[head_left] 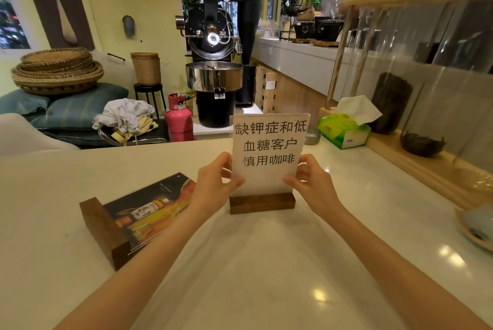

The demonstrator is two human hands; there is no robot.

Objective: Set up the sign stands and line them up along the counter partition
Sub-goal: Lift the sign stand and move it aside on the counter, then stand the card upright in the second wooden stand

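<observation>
Your left hand [213, 182] and right hand [310, 182] each pinch a lower side edge of a white sign card [268, 153] printed with black Chinese characters. The card stands upright in a dark wooden base [262, 203] resting on the pale surface [266, 263]. To the left, a second sign stand [128, 219] lies flat on its side.

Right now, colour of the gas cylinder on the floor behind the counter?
Pink gas cylinder, with a red valve on top. Head view, the only one, shows it clearly.
</observation>
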